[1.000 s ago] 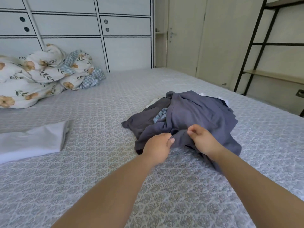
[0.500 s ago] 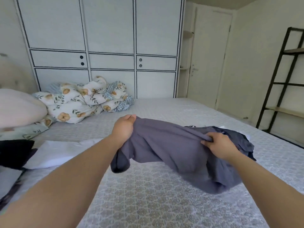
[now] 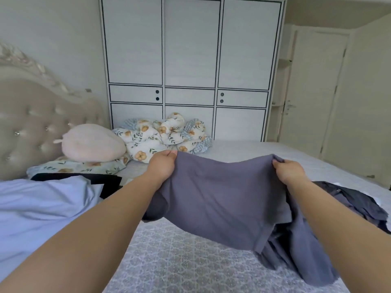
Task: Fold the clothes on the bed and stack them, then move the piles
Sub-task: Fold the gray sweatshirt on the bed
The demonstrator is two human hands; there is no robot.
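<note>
The grey garment (image 3: 222, 193) hangs stretched between my hands above the bed (image 3: 190, 261), its long edge running left to right, my left hand (image 3: 161, 166) and right hand (image 3: 288, 171) each pinching a top corner, its loose tail drooping near right.

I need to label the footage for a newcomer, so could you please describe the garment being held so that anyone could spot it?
Start at the white wardrobe behind the bed. In front of it the left hand and right hand hold up a slate-grey garment, stretched between them. Unlike the darker clothes lying at right, it hangs above the bedcover.
</note>
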